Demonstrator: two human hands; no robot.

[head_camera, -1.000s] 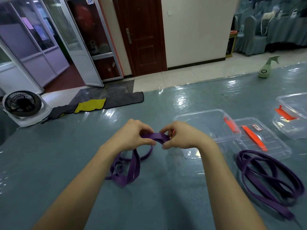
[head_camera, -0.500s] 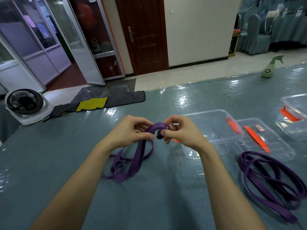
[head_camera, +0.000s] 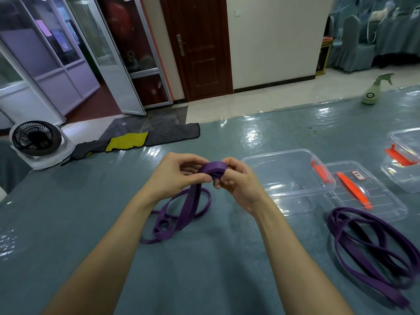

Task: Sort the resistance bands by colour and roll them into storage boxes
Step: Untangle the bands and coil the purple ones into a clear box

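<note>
**A:** Purple band (head_camera: 188,208), where is it?

**B:** Centre of the frame. Its rolled end is pinched between the left hand (head_camera: 177,176) and the right hand (head_camera: 238,183), each grip closed on it. The loose loops trail onto the counter (head_camera: 204,269).

**A:** How many turns are in the roll?

**B:** Cannot tell, because fingers cover it.

**A:** And the boxes?

**B:** A clear storage box (head_camera: 288,171) sits just right of the hands. A second box (head_camera: 406,178) is cut off at the right edge. The spare purple bands (head_camera: 375,242) at lower right run to that edge too.

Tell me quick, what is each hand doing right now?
Left hand: closed, pinching the rolled end of the purple band.
Right hand: closed, gripping the same rolled end.
</note>
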